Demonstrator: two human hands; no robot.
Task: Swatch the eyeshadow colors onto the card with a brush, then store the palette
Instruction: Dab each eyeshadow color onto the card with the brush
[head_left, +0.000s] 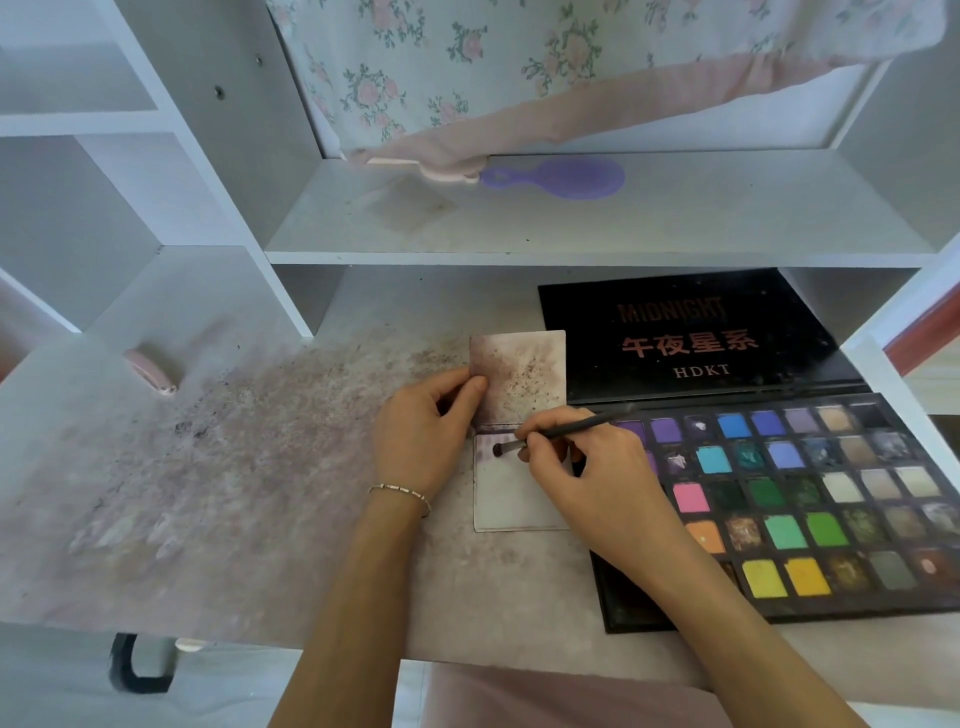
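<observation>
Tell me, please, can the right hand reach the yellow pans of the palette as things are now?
Probably yes. The right hand holds the brush on the card, right beside the open palette. The yellow pans lie uncovered, with nothing between.

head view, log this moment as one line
step: swatching | right hand: holds brush, tip on card | left hand: pinches card's raised flap | palette: open, right of card
</observation>
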